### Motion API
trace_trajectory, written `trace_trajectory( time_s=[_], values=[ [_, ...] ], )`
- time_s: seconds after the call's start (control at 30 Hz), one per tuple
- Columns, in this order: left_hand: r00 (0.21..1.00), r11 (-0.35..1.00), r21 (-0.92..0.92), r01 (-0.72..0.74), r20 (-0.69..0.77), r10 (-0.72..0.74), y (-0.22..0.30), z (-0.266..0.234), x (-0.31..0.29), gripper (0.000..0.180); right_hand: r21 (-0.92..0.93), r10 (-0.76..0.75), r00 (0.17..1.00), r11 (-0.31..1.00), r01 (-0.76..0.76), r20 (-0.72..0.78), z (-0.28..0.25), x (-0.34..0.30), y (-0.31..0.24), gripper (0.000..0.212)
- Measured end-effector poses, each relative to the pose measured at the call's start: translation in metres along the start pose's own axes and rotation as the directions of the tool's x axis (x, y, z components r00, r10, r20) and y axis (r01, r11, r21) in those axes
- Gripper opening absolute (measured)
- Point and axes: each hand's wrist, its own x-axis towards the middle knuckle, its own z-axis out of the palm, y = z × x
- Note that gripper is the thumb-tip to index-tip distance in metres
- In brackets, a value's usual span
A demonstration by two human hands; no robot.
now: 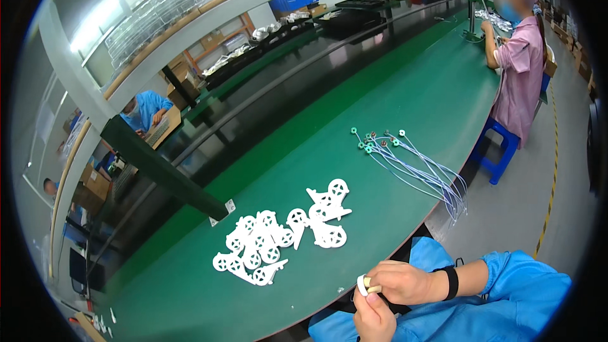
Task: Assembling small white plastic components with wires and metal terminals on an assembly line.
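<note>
Both my hands are together at the table's near edge, in front of my blue sleeves. My left hand [375, 320] is closed, with thumb and fingers pinching a small white round plastic part [362, 285]. From the right, my right hand [402, 282] reaches over it, fingers bent and pressed to the same part. Pale yellow covers show on some fingertips. A black band [451, 282] circles my right wrist. My fingers hide much of the part, so its full shape cannot be made out.
White plastic parts with spoked round ends [258, 240] lie piled on the green table [297, 168]. Thin bluish cables [418, 174] with green, white and brown ends hang over the edge. A green post [168, 164] stands left. A person in pink [516, 69] sits by a blue stool [498, 150].
</note>
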Motion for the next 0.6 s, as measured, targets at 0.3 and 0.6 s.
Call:
trace_trajectory(
  time_s=[0.3,0.6],
  values=[
    [0.938,0.726,-0.623,0.292,0.038,-0.344,-0.019,-0.006,-0.001,0.035,-0.033,0.011,1.000,0.999,-0.011,-0.006,0.006,0.006,-0.015,0.025],
    [0.871,0.437,-0.788,0.434,0.243,-0.426,-0.002,-0.024,0.002,0.040,-0.070,0.005,0.992,0.998,0.004,0.125,-0.007,0.017,-0.035,0.032]
  ],
)
